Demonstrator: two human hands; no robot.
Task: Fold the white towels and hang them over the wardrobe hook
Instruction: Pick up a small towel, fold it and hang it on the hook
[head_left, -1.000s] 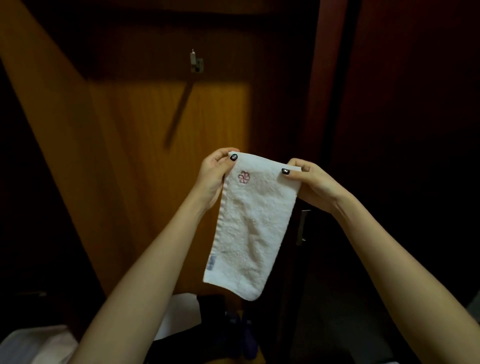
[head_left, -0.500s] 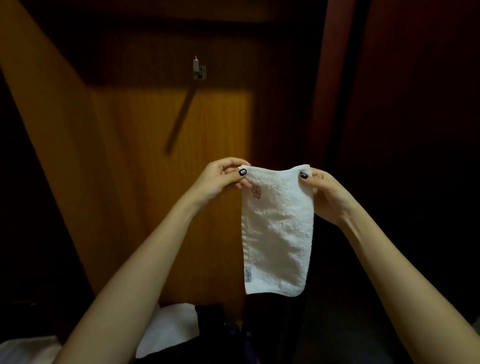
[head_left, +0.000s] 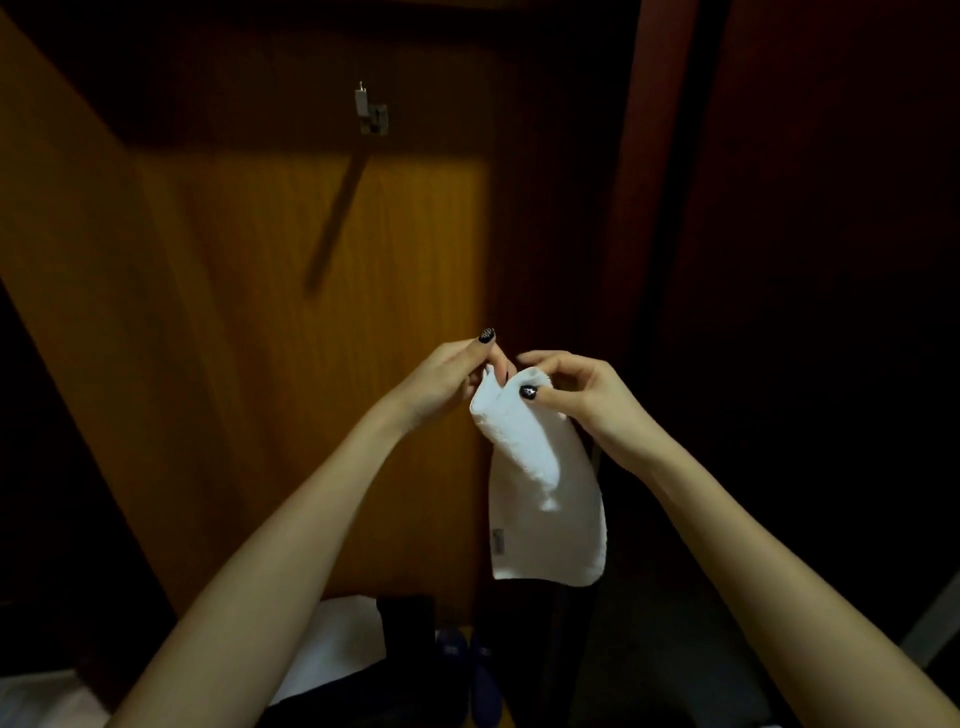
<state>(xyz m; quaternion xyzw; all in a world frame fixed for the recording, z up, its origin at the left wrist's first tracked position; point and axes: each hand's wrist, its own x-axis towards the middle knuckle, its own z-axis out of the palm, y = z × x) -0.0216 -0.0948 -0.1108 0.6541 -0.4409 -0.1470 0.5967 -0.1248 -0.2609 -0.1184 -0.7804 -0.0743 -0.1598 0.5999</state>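
Wood-grained wardrobe back (head_left: 260, 364) fills our left, the metal hook (head_left: 371, 111) sits bare up high, and below it our left hand (head_left: 447, 379) pinches one top corner of the white towel (head_left: 545, 493), fingers curled on the cloth. Over to the right, our right hand (head_left: 582, 400) pinches the other corner right against it, so the towel hangs doubled lengthwise in mid-air, well below the hook. We reckon this is the folding step, corners meeting; next we need one hand to take both corners, then lift and drape the towel over that hook.

Open path from towel (head_left: 545, 493) up to hook (head_left: 371, 111); door edge (head_left: 639, 208) rightward
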